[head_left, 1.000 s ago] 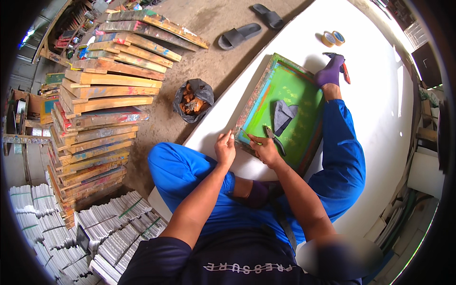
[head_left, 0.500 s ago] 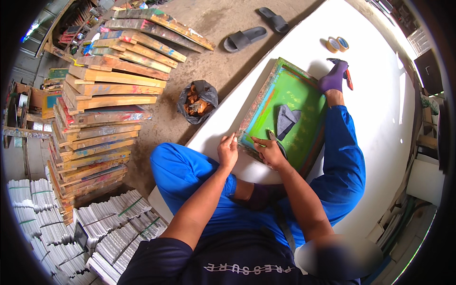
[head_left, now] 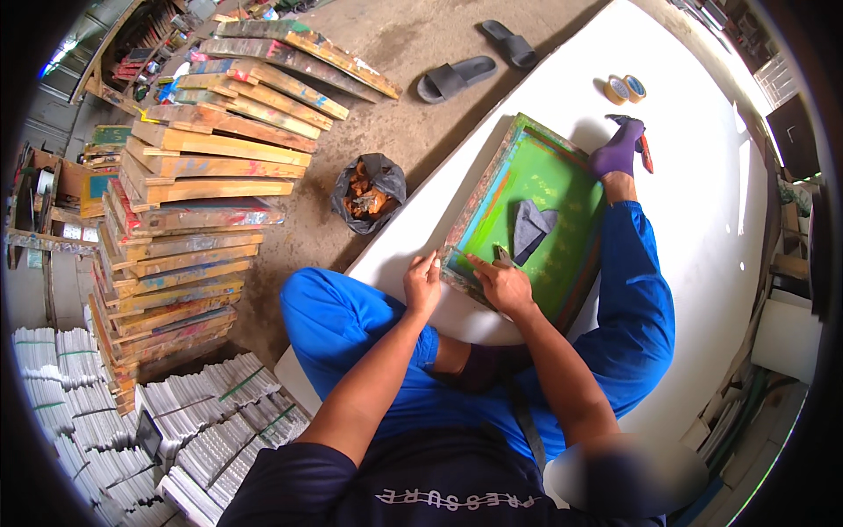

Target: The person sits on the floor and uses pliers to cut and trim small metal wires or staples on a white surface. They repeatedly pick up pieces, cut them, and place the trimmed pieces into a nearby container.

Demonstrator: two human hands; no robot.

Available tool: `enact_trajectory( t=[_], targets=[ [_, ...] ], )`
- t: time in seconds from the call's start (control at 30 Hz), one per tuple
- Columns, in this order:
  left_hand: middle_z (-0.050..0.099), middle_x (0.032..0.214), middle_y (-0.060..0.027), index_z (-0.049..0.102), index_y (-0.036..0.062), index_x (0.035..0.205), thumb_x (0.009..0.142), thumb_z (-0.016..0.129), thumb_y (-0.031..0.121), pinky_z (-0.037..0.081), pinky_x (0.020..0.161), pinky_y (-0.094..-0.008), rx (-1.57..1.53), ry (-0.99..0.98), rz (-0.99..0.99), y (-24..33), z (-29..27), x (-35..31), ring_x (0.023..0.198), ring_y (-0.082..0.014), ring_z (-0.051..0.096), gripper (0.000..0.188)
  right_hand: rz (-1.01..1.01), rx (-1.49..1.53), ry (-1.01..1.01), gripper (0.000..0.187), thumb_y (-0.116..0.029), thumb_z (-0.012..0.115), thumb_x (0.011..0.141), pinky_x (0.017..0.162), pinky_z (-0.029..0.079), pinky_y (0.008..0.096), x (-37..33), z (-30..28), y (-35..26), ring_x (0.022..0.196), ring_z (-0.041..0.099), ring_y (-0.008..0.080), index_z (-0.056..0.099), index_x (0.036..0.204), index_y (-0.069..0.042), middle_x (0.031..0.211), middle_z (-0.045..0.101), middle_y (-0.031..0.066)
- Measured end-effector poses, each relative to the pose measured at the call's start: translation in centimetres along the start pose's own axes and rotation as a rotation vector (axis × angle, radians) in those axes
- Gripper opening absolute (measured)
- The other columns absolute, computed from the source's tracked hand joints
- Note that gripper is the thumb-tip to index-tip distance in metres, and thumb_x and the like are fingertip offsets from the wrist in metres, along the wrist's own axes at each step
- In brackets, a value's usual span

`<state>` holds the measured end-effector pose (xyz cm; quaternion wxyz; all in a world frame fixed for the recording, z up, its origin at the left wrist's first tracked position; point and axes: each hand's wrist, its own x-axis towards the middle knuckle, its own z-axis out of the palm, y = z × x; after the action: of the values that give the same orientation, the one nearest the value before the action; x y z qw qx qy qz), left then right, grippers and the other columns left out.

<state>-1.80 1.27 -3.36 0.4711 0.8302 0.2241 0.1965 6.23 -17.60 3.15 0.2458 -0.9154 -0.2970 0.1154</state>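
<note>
A wooden screen-printing frame [head_left: 479,189] with green mesh [head_left: 553,176] lies tilted across the white surface before my crossed legs. At its near left corner my left hand [head_left: 422,283] is closed, thumb and fingers pinching the frame's edge. My right hand [head_left: 502,285] is curled over the near side of the frame, its index finger stretched toward that corner. It grips a small hand tool [head_left: 503,256] whose metal end shows above the knuckles; its kind is hidden. A folded grey cloth [head_left: 532,230] rests on the mesh just beyond this hand.
Two tape rolls [head_left: 625,89] and a red-and-black tool [head_left: 647,158] lie near my purple-socked foot [head_left: 620,149]. On the floor to the left stand a black bag of scraps [head_left: 369,195], stacked wooden frames [head_left: 198,189] and bundled white sheets [head_left: 206,395]. Black slippers [head_left: 457,79] lie farther off.
My right hand has turned a little, and the dark curved part that showed below the tool is now out of sight. The left hand stays at the frame's corner. The view has shifted slightly.
</note>
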Motion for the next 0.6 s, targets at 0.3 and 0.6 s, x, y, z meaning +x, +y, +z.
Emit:
enact_trajectory(
  t=[0.3,0.6],
  targets=[
    [0.065,0.086,-0.0141,0.072,-0.0013,0.119,0.099,0.065,0.014,0.051,0.068,-0.0358,-0.011,0.012,-0.035,0.2,0.0,-0.2,0.072,-0.0251,0.064,0.026,0.747,1.151,-0.587,0.038,-0.031,0.053,0.107,0.041,0.036,0.0287,2.8,-1.0,0.9,0.048,0.048,0.0118,0.059,0.144,-0.023,0.070,0.056,0.0034],
    [0.066,0.088,-0.0144,0.072,-0.0012,0.118,0.098,0.065,0.011,0.052,0.070,-0.0364,-0.019,-0.014,-0.038,1.0,0.0,0.1,0.076,-0.0263,0.065,0.024,0.222,0.458,-0.091,0.037,-0.026,0.060,0.101,0.058,0.053,0.0384,0.3,-0.1,0.4,0.066,0.066,0.0258,0.066,0.137,-0.021,0.079,0.069,0.0119]
  ],
)
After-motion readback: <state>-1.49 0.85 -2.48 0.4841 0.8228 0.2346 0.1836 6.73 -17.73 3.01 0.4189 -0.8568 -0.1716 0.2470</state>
